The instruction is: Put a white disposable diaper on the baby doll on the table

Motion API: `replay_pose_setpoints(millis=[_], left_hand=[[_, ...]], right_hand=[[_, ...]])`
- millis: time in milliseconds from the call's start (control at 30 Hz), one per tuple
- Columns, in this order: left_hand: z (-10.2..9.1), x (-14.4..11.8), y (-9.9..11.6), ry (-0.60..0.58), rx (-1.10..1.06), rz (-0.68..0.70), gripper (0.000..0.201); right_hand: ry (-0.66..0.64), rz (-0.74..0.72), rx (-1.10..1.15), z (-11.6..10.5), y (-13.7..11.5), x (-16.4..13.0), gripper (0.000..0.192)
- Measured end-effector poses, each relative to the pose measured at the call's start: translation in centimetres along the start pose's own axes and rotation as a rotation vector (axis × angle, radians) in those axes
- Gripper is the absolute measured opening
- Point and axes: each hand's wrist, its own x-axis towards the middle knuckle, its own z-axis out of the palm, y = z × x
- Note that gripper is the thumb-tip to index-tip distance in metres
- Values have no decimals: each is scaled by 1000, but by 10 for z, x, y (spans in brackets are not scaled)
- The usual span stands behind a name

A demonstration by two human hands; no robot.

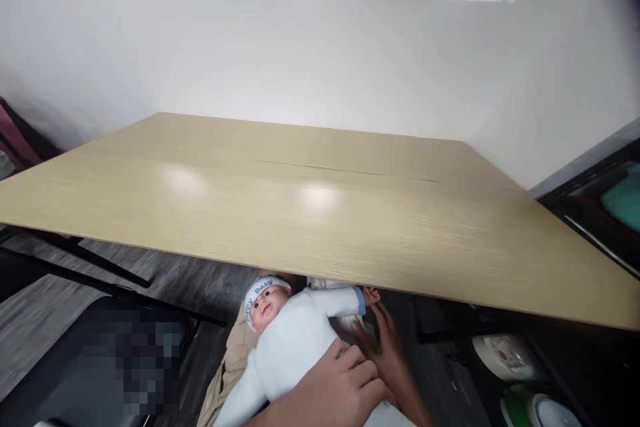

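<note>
- Baby doll (287,347): soft body in white clothing, white cap with blue lettering, face up. It lies across your lap below the near edge of the table (320,213), head towards the left, one blue-cuffed arm stretched right.
- Left hand (335,390): laid flat over the doll's middle, fingers curled down on the white cloth. It presses the doll rather than pinching it.
- Right hand (387,353): lower and to the right, fingers spread along the doll's side just beneath the outstretched arm. Whether it grips cloth or merely rests, you cannot tell.
- Step in hand, by judgement: you steady the doll on your lap, both hands on its torso.
- Next move, by judgement: a lift would call for support under head and back, and clearance from the table edge directly above.
- Table: pale wood top, white partition (320,60) behind.
</note>
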Motion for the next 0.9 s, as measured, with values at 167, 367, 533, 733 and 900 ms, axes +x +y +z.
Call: replay_pose_setpoints(millis=[167,367,533,733,900], left_hand=[[-12,-4,1,-33,-48,21,35],[-35,-8,3,-91,-151,40,44],[-52,-16,6,-106,-180,24,46],[-71,-27,16,-53,-255,-47,54],[-65,-66,19,190,-396,-56,42]], right_hand=[[190,-142,-69,-49,1,-14,39],[-224,-485,-98,-51,-45,24,47],[-617,-442,-200,-20,-84,67,50],[-772,-456,-368,-10,-124,77,21],[-762,-497,-279,-30,-149,72,26]])
